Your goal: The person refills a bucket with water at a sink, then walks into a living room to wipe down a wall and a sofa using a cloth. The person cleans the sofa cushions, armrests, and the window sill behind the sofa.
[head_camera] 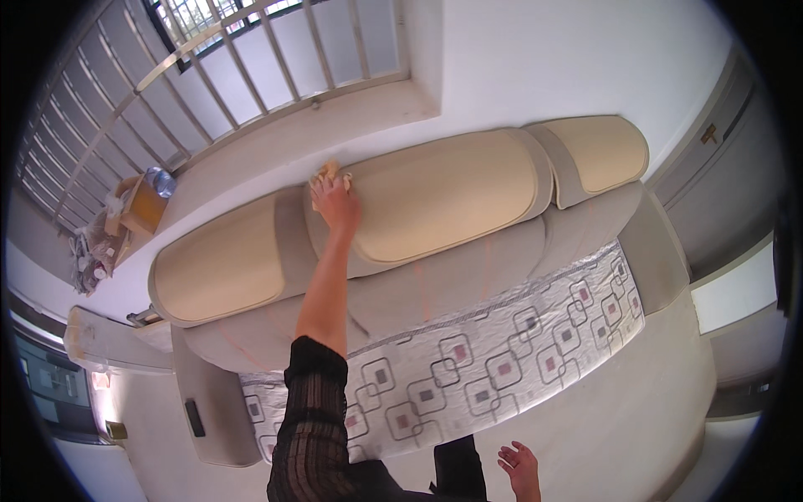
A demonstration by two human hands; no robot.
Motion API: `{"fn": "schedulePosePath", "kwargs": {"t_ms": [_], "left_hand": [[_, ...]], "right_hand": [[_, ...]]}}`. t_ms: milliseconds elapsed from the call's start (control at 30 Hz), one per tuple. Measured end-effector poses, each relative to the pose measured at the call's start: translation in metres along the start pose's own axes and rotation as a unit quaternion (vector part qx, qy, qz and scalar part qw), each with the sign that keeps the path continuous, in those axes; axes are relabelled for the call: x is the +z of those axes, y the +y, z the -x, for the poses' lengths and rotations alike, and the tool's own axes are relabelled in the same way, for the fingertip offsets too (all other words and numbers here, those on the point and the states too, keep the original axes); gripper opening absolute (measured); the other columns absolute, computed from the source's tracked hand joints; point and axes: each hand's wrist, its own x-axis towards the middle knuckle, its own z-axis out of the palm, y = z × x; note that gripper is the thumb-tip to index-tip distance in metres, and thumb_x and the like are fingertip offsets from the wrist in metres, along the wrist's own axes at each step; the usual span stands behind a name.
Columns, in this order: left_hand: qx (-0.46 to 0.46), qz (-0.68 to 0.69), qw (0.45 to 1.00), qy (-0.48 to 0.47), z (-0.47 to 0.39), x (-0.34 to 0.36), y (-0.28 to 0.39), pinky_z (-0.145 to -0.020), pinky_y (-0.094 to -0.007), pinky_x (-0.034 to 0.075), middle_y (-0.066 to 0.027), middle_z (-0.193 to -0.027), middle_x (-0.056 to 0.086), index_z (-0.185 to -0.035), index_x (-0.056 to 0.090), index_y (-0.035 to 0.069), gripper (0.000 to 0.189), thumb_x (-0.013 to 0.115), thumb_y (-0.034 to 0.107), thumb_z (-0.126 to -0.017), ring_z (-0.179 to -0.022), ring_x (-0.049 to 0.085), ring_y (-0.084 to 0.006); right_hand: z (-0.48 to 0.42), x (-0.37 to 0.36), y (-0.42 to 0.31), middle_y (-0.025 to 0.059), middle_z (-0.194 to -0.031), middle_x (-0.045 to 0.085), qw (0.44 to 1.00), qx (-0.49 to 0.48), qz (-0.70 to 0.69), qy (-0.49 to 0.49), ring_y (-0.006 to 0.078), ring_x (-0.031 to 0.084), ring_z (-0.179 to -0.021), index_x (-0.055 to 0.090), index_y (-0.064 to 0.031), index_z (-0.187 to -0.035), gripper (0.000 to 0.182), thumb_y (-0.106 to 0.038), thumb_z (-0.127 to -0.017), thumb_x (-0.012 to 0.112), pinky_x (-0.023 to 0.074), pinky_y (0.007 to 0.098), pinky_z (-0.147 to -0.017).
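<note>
My left hand (337,202) is stretched out across the sofa with a crumpled yellow cloth (327,169) under and between its fingers. It presses the cloth on the top left corner of the middle back cushion (445,197), which has a beige front and grey edging. A matching back cushion stands on each side, the left cushion (216,260) and the smaller right cushion (602,150). Low in the view, my right hand (521,467) hangs over the floor with fingers apart and slightly curled, holding nothing. A seat cover (439,408) patterned with linked squares lies along the sofa seat.
Behind the sofa runs a ledge (301,135) with a metal railing (270,56). A cardboard box (145,207), a plastic bottle (161,182) and plastic bags (94,251) sit at its left. A dark phone-like object (194,418) lies on the left armrest (219,433). A grey door (709,163) stands right.
</note>
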Motion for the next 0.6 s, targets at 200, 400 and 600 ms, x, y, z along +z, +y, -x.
{"fn": "schedulePosePath", "kwargs": {"t_ms": [200, 400, 600], "left_hand": [[-0.079, 0.165, 0.879, -0.441, -0.052, 0.102, 0.222, -0.084, -0.046, 0.047, -0.0143, -0.092, 0.067, -0.095, 0.067, 0.01, 0.03, 0.052, 0.035, -0.09, -0.088, 0.063, -0.032], [0.144, 0.237, 0.959, -0.056, -0.038, 0.143, 0.284, -0.085, -0.0499, 0.041, -0.0148, -0.078, 0.065, -0.084, 0.066, 0.009, 0.019, 0.057, 0.026, -0.084, -0.09, 0.06, -0.0307], [0.038, -0.088, 0.984, -0.148, -0.029, 0.084, 0.093, -0.07, -0.0451, 0.047, -0.0131, -0.077, 0.064, -0.082, 0.066, 0.009, 0.017, 0.055, 0.022, -0.082, -0.078, 0.063, -0.0299]], "right_hand": [[-0.053, -0.093, -0.061, 0.0212, -0.124, 0.055, 1.0, 0.005, -0.012, -0.008, 0.0306, 0.054, -0.115, 0.042, 0.0011, -0.134, 0.043, -0.021, -0.098, 0.046, 0.0466, 0.0441, -0.097], [-0.078, -0.131, -0.133, 0.0205, -0.124, 0.055, 0.998, -0.062, 0.019, -0.02, 0.0296, 0.054, -0.116, 0.042, 0.0022, -0.134, 0.042, -0.017, -0.097, 0.048, 0.0477, 0.042, -0.097], [-0.074, -0.189, -0.132, 0.0204, -0.126, 0.054, 0.998, -0.036, 0.058, 0.004, 0.0306, 0.053, -0.118, 0.04, 0.0017, -0.135, 0.043, -0.018, -0.098, 0.048, 0.0473, 0.0407, -0.097]]}}
